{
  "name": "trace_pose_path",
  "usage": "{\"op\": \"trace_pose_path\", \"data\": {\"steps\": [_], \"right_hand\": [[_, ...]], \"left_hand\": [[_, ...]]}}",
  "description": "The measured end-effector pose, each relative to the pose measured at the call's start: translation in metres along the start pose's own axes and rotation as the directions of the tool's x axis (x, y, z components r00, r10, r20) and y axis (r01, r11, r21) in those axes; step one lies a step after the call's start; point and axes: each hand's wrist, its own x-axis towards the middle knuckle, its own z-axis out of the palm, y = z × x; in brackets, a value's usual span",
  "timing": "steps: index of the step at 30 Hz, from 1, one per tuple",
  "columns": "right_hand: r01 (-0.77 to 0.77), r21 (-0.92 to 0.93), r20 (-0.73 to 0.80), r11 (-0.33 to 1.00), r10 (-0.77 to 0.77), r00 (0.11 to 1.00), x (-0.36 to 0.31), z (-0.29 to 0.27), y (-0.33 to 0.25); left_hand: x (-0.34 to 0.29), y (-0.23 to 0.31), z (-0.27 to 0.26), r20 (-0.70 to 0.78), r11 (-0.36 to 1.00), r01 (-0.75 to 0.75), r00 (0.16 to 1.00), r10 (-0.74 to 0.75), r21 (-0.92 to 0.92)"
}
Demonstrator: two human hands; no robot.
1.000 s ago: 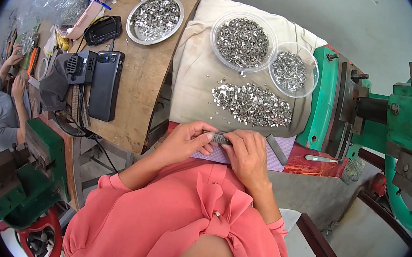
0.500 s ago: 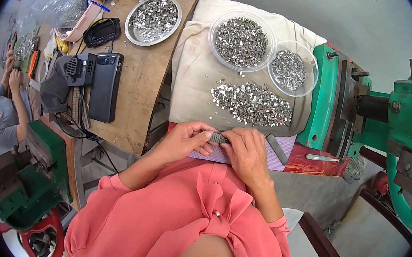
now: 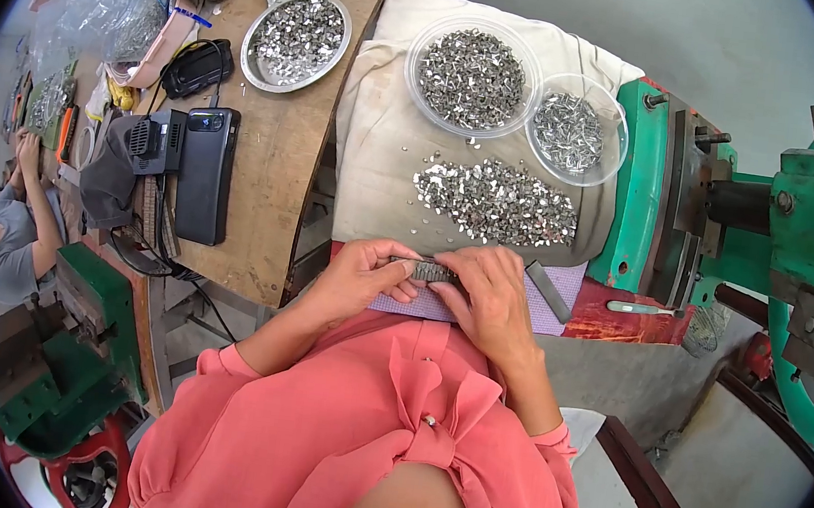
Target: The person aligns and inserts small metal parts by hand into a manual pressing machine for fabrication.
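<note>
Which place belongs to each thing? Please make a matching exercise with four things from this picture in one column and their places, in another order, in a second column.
Things:
1. metal strip
2. loose pile of small metal parts
3. metal plate of parts
4. black phone

Places:
A. flat on the wooden table, left of the hands
B. between the left hand and the right hand
C. far end of the wooden table
D. on the beige cloth, below the two clear bowls

Pairs: 1-B, 2-D, 3-C, 4-A
</note>
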Motion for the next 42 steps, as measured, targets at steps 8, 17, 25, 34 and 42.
{"op": "trace_pose_path", "data": {"steps": [8,17,25,34,42], "right_hand": [[0.002,0.028,-0.097,1.000,0.001,0.995,0.006,-0.006,-0.001],[0.010,-0.008,-0.136,1.000,-0.011,0.991,0.008,0.006,-0.003],[0.049,-0.037,-0.136,0.998,-0.054,0.989,0.013,0.013,-0.006],[0.093,-0.095,-0.108,0.991,-0.103,0.989,0.016,0.020,-0.009],[0.038,-0.151,-0.199,0.988,-0.068,0.978,-0.004,0.003,-0.014]], "left_hand": [[0.001,-0.001,0.000,-0.019,0.999,-0.036,0.999,0.036,0.019],[0.000,-0.003,-0.002,-0.010,0.998,-0.038,0.999,0.039,0.043],[-0.001,-0.001,-0.005,0.026,1.000,-0.018,0.999,0.018,0.005],[-0.002,-0.001,-0.009,0.085,0.999,-0.004,0.996,0.008,-0.043],[-0.005,0.004,-0.011,0.086,1.000,0.002,0.996,0.000,-0.019]]}}
